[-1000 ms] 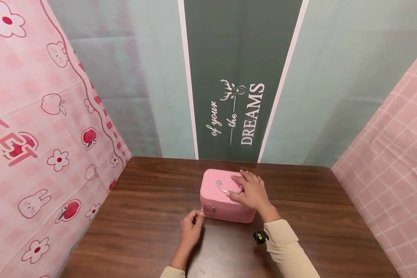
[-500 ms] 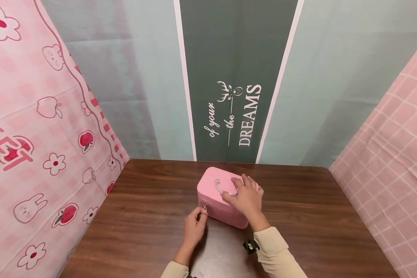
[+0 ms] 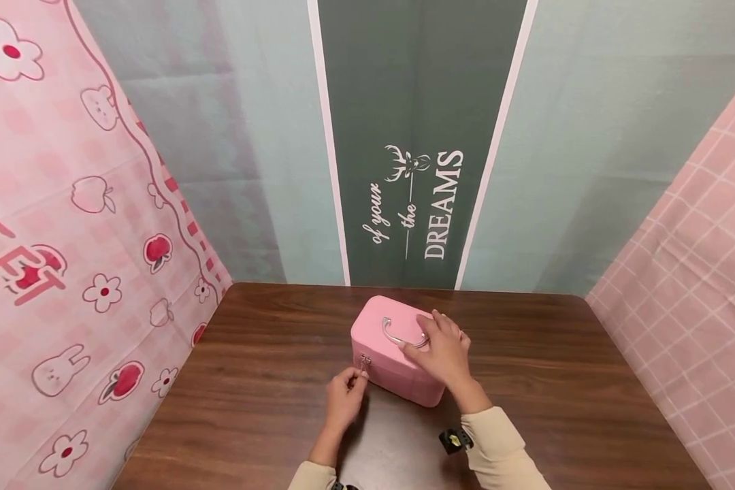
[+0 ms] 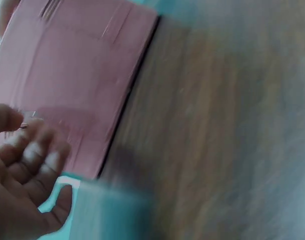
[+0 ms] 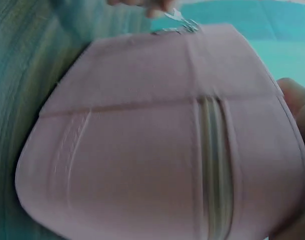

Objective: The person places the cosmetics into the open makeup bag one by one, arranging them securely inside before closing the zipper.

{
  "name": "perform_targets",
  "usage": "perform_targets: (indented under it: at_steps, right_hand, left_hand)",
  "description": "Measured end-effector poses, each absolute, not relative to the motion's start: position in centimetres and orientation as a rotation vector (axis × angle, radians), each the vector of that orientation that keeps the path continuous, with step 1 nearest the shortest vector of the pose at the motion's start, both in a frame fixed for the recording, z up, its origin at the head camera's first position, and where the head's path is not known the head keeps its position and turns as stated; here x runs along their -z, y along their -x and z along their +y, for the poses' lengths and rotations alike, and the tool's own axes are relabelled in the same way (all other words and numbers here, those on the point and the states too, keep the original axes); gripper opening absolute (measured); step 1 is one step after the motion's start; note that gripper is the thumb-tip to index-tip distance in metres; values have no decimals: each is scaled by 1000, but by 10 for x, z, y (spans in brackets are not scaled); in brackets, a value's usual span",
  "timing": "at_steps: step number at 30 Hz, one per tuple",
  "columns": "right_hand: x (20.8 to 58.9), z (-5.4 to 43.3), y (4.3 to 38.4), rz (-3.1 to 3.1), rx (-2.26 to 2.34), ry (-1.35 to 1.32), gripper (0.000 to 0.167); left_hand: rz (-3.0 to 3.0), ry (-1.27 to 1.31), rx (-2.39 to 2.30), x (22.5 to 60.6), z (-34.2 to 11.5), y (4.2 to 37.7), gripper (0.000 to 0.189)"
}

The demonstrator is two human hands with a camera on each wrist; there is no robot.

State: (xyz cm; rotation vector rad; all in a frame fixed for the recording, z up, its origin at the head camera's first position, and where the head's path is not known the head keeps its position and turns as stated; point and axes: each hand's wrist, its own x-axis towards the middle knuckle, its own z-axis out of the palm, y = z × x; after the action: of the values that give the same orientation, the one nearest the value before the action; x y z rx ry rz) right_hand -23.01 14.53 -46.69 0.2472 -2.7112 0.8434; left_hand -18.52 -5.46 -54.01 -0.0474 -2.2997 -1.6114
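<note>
A pink box-shaped case stands upright on the wooden table, its lid down and a silver handle on top. At its front left corner two metal zipper pulls sit side by side. My left hand pinches one pull between thumb and forefinger; in the left wrist view its other fingers hang loosely bent. My right hand rests spread over the right end of the lid, thumb close to the handle, and covers that corner. Blurred in the right wrist view, the case's end shows a zipper strip.
The brown wooden table ends at a printed green curtain. Pink patterned cloth hangs on the left, and pink checked cloth on the right. A dark wrist device sits by the right sleeve.
The case has turned, its right end swinging toward me. The zipper pulls, apart before, are now together. The left hand has shifted slightly right with its pull; the right hand stays on the lid.
</note>
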Motion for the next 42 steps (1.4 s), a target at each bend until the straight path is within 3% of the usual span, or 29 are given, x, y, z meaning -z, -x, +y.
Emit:
perform_targets:
  at_steps: [5, 15, 20, 33, 42]
  right_hand:
    - [475, 171, 225, -2540, -1191, -284, 55]
    - [485, 204, 231, -2270, -1908, 12, 38]
    - [506, 207, 239, -2127, -2122, 52, 30]
    - [506, 205, 241, -2147, -2210, 29, 32]
    - [484, 223, 242, -2523, -2288, -204, 46]
  left_hand:
    - [-2336, -53, 1514, 538, -62, 187, 7]
    - [-2155, -291, 1618, 509, -41, 208, 40]
    - [-2062, -294, 1720, 506, -29, 217, 43]
    - [-1972, -285, 1727, 513, -24, 217, 37]
    - [-1951, -205, 1978, 512, -41, 241, 37]
